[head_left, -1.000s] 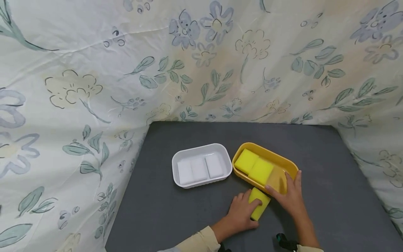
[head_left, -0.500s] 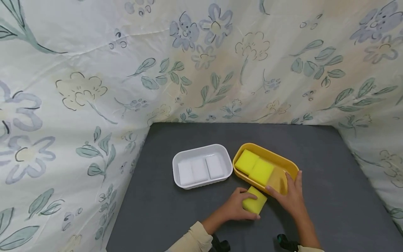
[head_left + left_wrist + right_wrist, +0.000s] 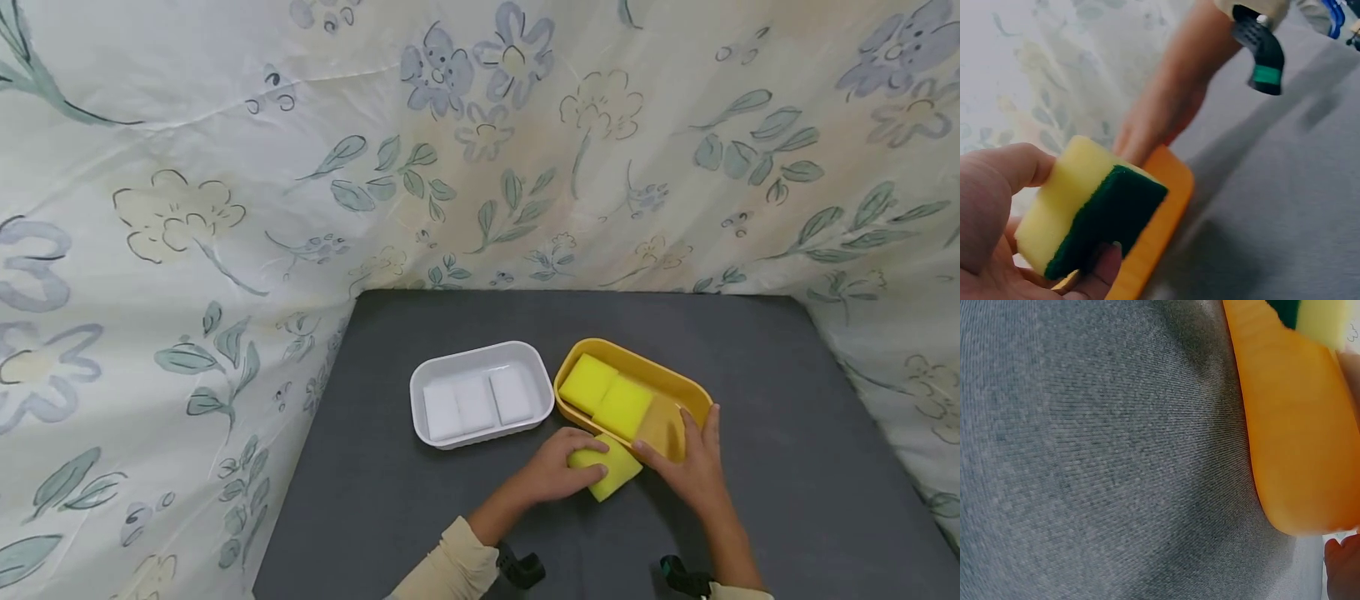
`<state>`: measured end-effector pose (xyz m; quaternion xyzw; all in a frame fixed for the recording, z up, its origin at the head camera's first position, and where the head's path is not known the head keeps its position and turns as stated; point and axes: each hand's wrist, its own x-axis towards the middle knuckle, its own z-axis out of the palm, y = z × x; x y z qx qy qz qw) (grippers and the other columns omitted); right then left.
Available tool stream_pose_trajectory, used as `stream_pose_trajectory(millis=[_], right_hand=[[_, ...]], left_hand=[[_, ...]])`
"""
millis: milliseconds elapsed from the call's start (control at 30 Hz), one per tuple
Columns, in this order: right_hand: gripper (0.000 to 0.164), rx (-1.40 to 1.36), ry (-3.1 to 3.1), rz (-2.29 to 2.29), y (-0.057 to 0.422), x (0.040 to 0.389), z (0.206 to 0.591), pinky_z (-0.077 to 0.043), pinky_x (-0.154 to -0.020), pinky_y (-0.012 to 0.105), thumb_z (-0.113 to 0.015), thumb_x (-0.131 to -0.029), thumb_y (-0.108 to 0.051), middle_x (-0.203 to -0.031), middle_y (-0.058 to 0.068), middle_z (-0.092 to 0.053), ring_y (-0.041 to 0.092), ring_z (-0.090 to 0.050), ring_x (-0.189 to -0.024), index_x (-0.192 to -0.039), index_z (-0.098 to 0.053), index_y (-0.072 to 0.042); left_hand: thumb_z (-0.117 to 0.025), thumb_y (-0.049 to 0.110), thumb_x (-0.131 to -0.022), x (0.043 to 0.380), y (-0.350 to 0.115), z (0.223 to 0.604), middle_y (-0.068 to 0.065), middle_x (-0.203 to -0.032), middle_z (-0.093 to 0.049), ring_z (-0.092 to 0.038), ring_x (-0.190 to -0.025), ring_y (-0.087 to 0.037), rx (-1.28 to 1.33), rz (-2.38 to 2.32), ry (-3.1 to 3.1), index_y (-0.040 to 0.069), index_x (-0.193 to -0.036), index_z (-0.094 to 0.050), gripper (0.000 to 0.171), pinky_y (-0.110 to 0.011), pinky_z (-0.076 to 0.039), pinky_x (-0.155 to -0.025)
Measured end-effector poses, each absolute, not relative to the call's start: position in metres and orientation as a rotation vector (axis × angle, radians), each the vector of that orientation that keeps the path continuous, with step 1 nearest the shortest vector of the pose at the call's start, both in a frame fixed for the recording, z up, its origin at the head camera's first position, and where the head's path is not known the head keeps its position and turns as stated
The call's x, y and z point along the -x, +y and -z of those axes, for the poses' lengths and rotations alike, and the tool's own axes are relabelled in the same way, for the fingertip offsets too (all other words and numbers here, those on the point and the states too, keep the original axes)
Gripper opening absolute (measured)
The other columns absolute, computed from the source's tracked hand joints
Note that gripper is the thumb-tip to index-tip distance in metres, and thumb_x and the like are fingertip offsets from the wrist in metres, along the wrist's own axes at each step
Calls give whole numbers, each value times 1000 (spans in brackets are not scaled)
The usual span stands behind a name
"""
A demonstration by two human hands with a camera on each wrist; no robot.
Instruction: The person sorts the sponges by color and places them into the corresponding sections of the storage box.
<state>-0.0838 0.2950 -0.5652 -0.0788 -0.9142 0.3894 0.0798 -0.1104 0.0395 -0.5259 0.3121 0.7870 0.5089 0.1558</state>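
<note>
My left hand (image 3: 555,468) grips a yellow sponge (image 3: 613,467) between thumb and fingers, close against the near long side of the yellow tray (image 3: 678,383). In the left wrist view the held sponge (image 3: 1072,194) is tilted and shows a dark green scouring layer. Two more yellow sponges (image 3: 600,393) lie side by side in the tray's left and middle part. My right hand (image 3: 690,467) holds the tray's right end, with the thumb at the near rim and the fingers at the right end. Orange-yellow tray wall (image 3: 1304,437) fills the right side of the right wrist view.
Left of the yellow tray stands a white tray (image 3: 480,354) with several white blocks (image 3: 474,403), its right end close to the yellow one. Both trays rest on a dark grey tabletop (image 3: 390,517). A floral cloth (image 3: 525,208) hangs behind and at the sides.
My left hand has turned the sponge and moved it up and slightly left, to the yellow tray's near side. The right hand and both trays stay in place.
</note>
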Motion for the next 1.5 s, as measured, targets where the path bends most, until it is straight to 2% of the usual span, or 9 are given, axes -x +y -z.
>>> stream_pose_trajectory(millis=[200, 300, 433, 567, 667, 900, 1167, 1500], right_hand=[[96, 228, -2740, -1168, 294, 85, 566, -12, -88, 70, -72, -73, -42, -143, 1, 28, 36, 16, -130, -143, -19, -4], [93, 184, -2702, -1118, 294, 85, 566, -13, -90, 68, -75, -72, -35, -145, 7, 24, 39, 11, -131, -141, -24, 1], [91, 164, -2675, -1089, 294, 86, 564, -14, -91, 67, -77, -71, -31, -146, 10, 20, 42, 7, -131, -138, -28, 4], [94, 212, -2686, -1108, 293, 86, 565, -14, -91, 68, -77, -69, -37, -146, 7, 21, 41, 7, -131, -139, -27, 1], [94, 214, -2682, -1107, 293, 85, 566, -14, -91, 67, -77, -69, -37, -147, 9, 20, 42, 7, -131, -139, -28, 2], [92, 187, -2690, -1106, 291, 84, 565, -13, -91, 68, -77, -70, -34, -146, 11, 20, 42, 7, -131, -139, -27, 2], [94, 195, -2682, -1096, 290, 86, 565, -13, -90, 69, -77, -69, -36, -146, 8, 21, 42, 8, -131, -139, -27, 2], [98, 177, -2691, -1069, 290, 88, 562, -12, -93, 67, -76, -70, -38, -146, 7, 20, 36, 11, -132, -141, -21, 3]], left_hand=[[-57, 34, -88, 115, 36, 506, 8, -116, -51, -44, -103, -2, -934, -1399, 2245, 17, -113, -64, 31, -21, -38, -86], [-56, 32, -88, 119, 38, 500, 7, -116, -52, -44, -104, -3, -963, -1455, 2242, 17, -113, -64, 30, -22, -39, -86], [-53, 30, -91, 128, 48, 496, 4, -123, -48, -43, -110, -6, -854, -1566, 2276, 17, -116, -62, 30, -25, -38, -89], [-43, 23, -93, 137, 65, 497, 5, -132, -41, -39, -116, -8, -689, -1582, 2299, 19, -122, -58, 33, -29, -35, -94], [-39, 17, -92, 144, 79, 502, 1, -136, -37, -37, -120, -10, -695, -1533, 2342, 17, -126, -54, 37, -29, -34, -96], [-44, 10, -92, 151, 97, 520, -11, -134, -37, -36, -122, -14, -910, -1390, 2514, 10, -132, -44, 40, -27, -33, -96], [-52, 7, -88, 159, 112, 532, -7, -125, -45, -40, -117, -12, -920, -1507, 2607, 9, -126, -51, 37, -24, -34, -94], [-54, 19, -90, 163, 128, 540, -5, -125, -43, -41, -112, -9, -1003, -1375, 2602, 11, -128, -45, 39, -19, -35, -90]])
